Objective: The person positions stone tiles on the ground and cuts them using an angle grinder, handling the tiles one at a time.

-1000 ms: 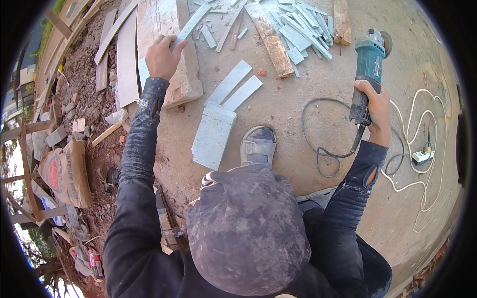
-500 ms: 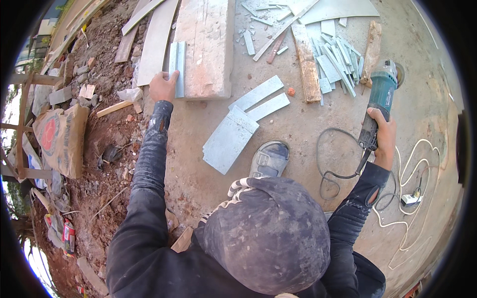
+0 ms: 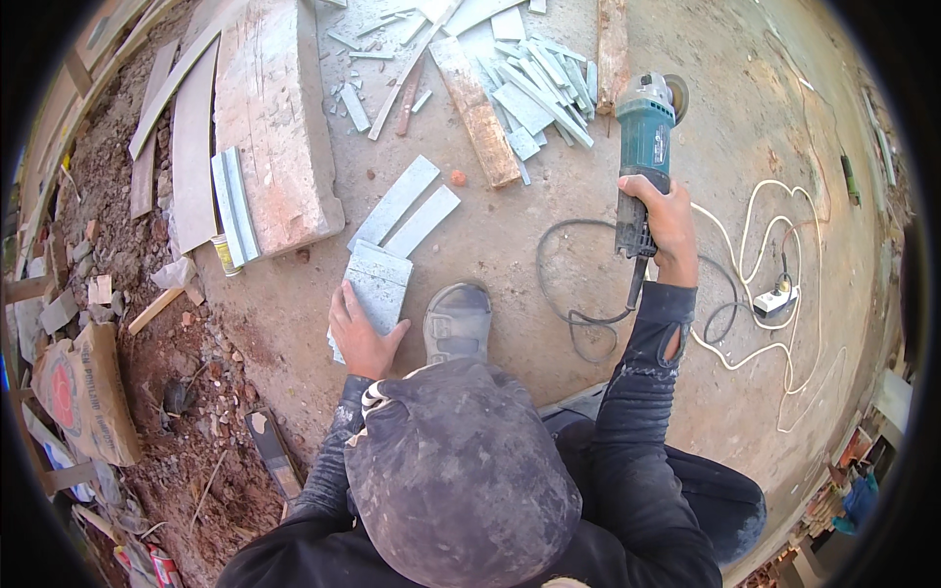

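My right hand (image 3: 667, 220) is wrapped round the rear body of a teal and black angle grinder (image 3: 647, 137). Its cutting disc (image 3: 678, 98) faces away at the far end, and whether it spins cannot be told. A black cord (image 3: 637, 279) trails from the handle. My left hand (image 3: 363, 333) lies over the near part of a pale blue-grey rectangular tile stack (image 3: 380, 277), fingers spread and thumb apart. Two narrow tile strips (image 3: 397, 201) lie just beyond that stack. Farther left, more thin strips (image 3: 235, 206) lean along the edge of a concrete block (image 3: 274, 127).
Tile offcuts (image 3: 539, 93) are heaped beyond, beside a rough wooden block (image 3: 475, 113). A white extension cord with a socket box (image 3: 776, 298) coils at right. My sandalled foot (image 3: 458, 323) is near the tiles. A paper cement bag (image 3: 88, 392) rests on rubble at left.
My left hand has let go of the strips by the concrete block and come back to the tile stack. The view has turned rightward; the grinder stays in my right hand.
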`<state>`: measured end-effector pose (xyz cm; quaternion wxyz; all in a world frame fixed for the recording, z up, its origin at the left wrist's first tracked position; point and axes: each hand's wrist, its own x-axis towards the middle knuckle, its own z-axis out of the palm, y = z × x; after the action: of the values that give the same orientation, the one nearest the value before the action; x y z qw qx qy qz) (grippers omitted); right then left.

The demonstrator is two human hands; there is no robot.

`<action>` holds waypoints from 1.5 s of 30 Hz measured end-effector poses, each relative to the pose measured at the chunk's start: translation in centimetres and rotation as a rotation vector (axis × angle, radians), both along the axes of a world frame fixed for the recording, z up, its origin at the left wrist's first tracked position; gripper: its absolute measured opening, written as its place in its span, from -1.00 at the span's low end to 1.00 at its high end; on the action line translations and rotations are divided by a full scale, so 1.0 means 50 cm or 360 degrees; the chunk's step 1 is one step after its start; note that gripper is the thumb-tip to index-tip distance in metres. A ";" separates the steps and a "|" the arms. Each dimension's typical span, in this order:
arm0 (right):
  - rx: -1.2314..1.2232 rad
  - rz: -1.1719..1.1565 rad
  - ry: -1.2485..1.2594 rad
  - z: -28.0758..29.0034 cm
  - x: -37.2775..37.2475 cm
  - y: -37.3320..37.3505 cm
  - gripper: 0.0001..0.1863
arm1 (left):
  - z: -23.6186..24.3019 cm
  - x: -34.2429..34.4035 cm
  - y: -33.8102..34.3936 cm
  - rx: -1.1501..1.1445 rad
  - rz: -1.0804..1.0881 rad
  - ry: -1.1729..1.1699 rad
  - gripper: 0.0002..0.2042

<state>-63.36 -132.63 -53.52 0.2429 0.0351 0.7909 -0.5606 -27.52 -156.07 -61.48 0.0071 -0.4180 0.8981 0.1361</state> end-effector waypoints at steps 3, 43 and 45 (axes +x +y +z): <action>-0.0031 -0.0003 0.0003 -0.004 0.000 0.000 -0.73 | -0.013 0.024 -0.015 0.0121 0.0067 0.0146 0.08; 0.0228 0.0576 0.0394 -0.095 0.078 -0.182 -0.36 | -0.164 -0.493 -0.183 0.1895 0.0463 0.1172 -0.67; 0.0261 0.0571 0.0399 -0.101 0.082 -0.199 -0.37 | -0.151 -0.484 -0.188 0.1968 0.0437 0.1192 -0.65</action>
<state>-59.23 -142.59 -58.56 0.2350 -0.1563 0.8513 -0.4423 -51.70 -165.44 -69.04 -0.0829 -0.3719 0.5391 0.7511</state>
